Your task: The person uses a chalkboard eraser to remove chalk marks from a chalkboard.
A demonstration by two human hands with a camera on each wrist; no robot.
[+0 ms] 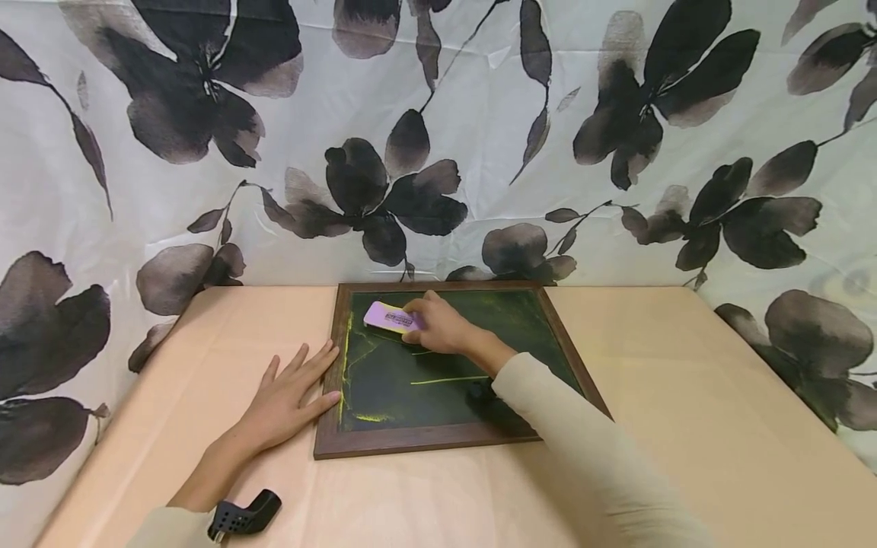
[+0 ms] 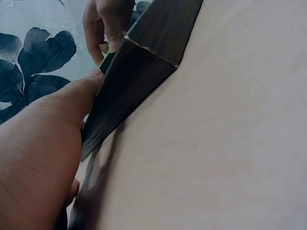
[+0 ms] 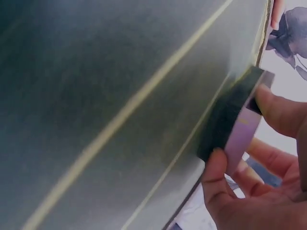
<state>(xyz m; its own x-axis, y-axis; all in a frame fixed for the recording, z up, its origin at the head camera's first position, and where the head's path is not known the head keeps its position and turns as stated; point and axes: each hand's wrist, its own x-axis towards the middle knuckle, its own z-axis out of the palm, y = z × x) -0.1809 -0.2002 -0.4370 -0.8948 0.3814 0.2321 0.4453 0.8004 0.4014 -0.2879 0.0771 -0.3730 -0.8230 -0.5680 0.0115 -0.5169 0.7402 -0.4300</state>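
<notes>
On a tan table (image 1: 685, 426) before a flower-printed curtain (image 1: 479, 152), we see a person at work on a framed chalkboard (image 1: 411, 392), its dark green face streaked with yellow chalk lines. Largest first: the board lies flat near the table's far edge, its wooden frame (image 1: 425, 440) square to the person. The left hand (image 1: 291, 399) lies flat on the table with its fingers straight and spread, fingertips touching the frame's left rail (the left wrist view shows the palm hard against the wood), so it holds nothing and simply braces the board. The right hand (image 1: 438, 326), sleeve trailing across the lower board, pinches a pink-backed eraser (image 1: 389, 317) between thumb and fingers at the board's upper left, the eraser's dark pad down on the green surface.

To do this step well, we judge, the eraser should be kept flat rather than tipped on an edge, so the whole pad meets the chalk. We would make long overlapping strokes along the lines, with even pressure, while the left hand goes on pinning the frame against sliding. The bright smear by the left rail and lower left corner looks heaviest and may need repeated passes. A small black object (image 1: 244, 515) sits by the left forearm.
</notes>
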